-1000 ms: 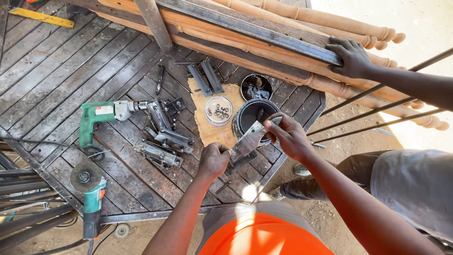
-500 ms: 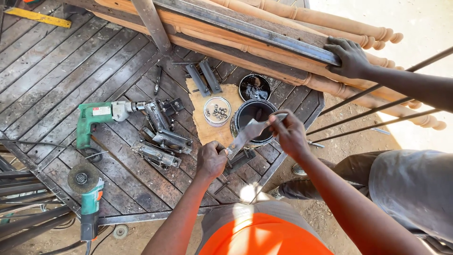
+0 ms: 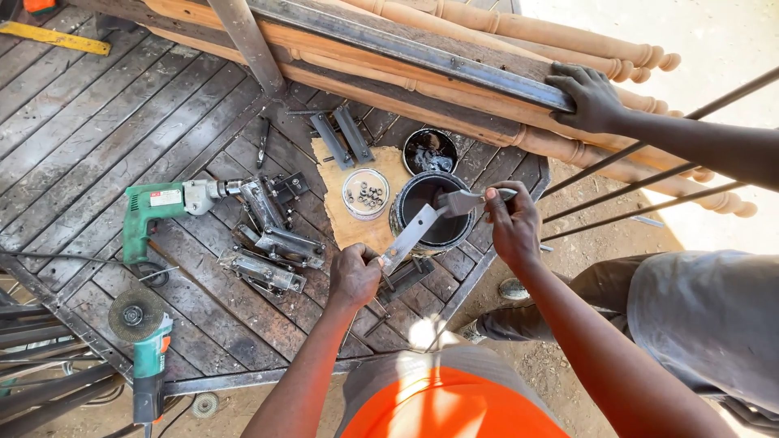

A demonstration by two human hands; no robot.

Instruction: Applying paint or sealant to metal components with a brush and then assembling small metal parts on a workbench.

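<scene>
the left hand (image 3: pixel 355 276) grips the low end of a flat metal strip (image 3: pixel 410 236) angled over a big black paint can (image 3: pixel 430 212) (dark paint inside); the right hand (image 3: pixel 513 223) pinches a brush (image 3: pixel 460 201) there. a small tub (image 3: pixel 365 193) holds bolts.

Paint cans (image 3: pixel 428 212) and drill (image 3: pixel 166 212) flanking bare planks (image 3: pixel 97 138)

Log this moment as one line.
left hand: holds metal strip | right hand: brush on strip | below: paint can
</scene>
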